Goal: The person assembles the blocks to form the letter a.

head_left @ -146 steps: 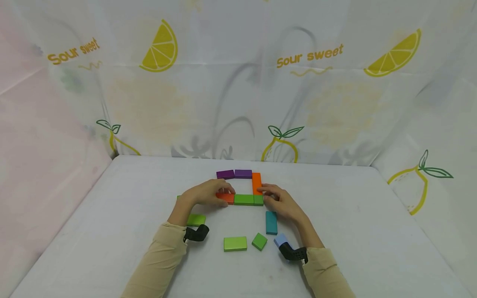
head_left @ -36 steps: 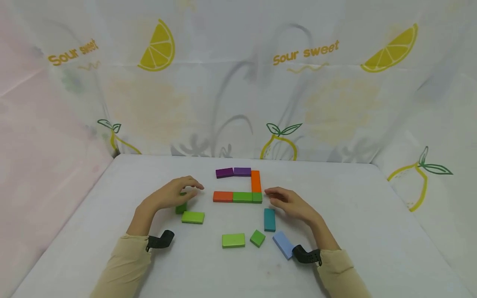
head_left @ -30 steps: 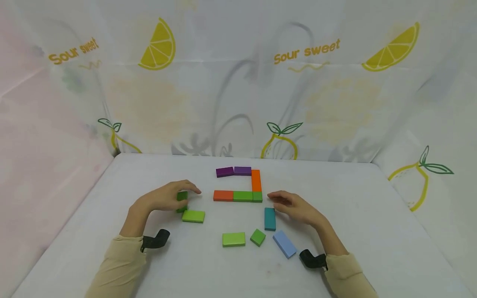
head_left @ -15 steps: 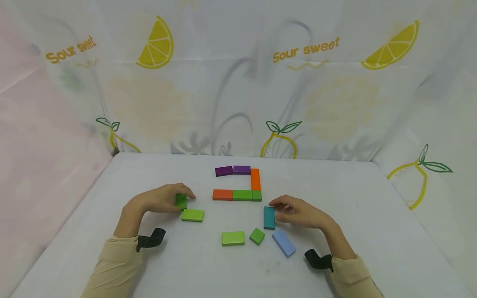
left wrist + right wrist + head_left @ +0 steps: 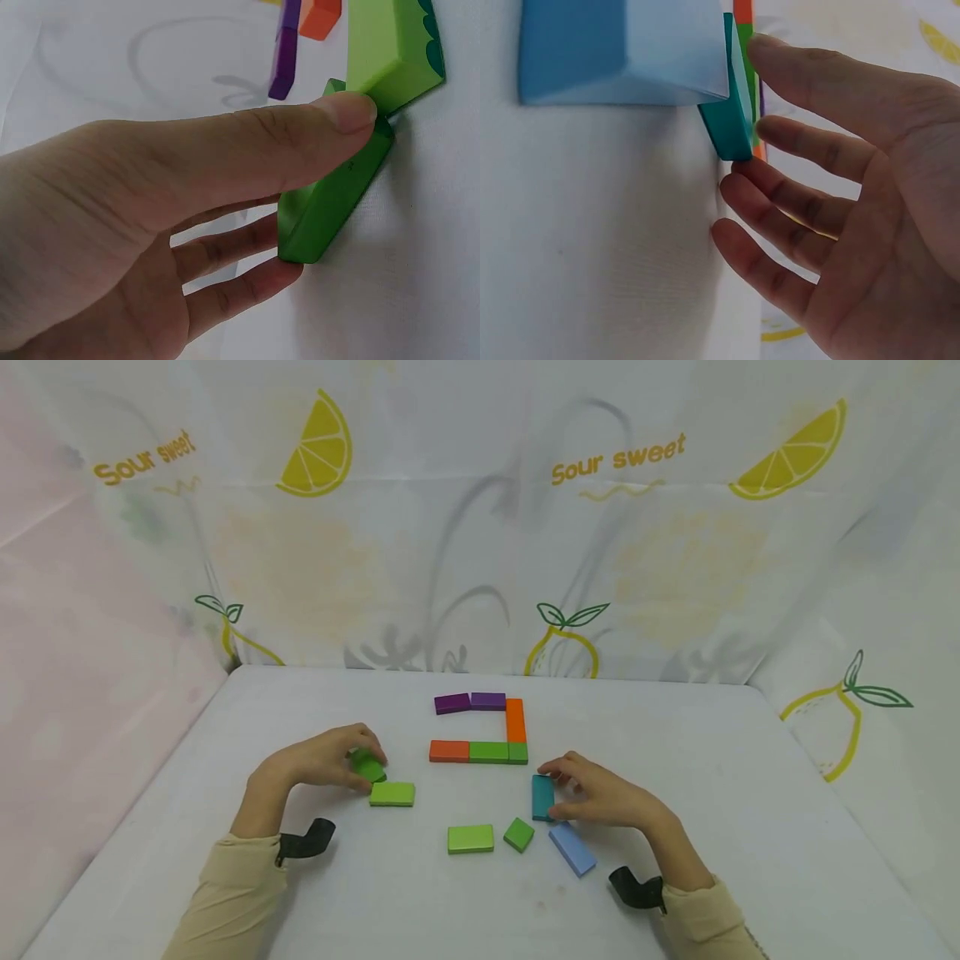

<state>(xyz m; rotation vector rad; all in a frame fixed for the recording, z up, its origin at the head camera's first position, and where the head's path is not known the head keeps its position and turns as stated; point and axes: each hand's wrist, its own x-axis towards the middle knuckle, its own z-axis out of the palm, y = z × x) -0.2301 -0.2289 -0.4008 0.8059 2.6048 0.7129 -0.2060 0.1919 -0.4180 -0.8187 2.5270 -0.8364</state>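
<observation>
My left hand [image 5: 322, 758] pinches a dark green block [image 5: 368, 766] between thumb and fingers. The left wrist view shows the thumb on the upper part of that green block [image 5: 330, 199] and fingertips at its lower end. A lime green block [image 5: 392, 793] lies right beside it. My right hand [image 5: 603, 789] is spread loosely at a teal block [image 5: 543, 797], index finger by its far end and thumb by its near right corner. In the right wrist view the fingers are slightly bent around the teal block [image 5: 731, 124]; whether they touch it firmly, I cannot tell.
Beyond the hands, red [image 5: 449, 751], green [image 5: 488, 752], orange [image 5: 515, 720] and purple [image 5: 488, 701] blocks form an angular shape on the white table. Nearer lie another lime block [image 5: 470, 838], a small green block [image 5: 518, 834] and a light blue block [image 5: 572, 848].
Both hands have moved apart from the joined blocks. The left has taken hold of the dark green block, which has turned askew; the right has come down beside the teal block.
</observation>
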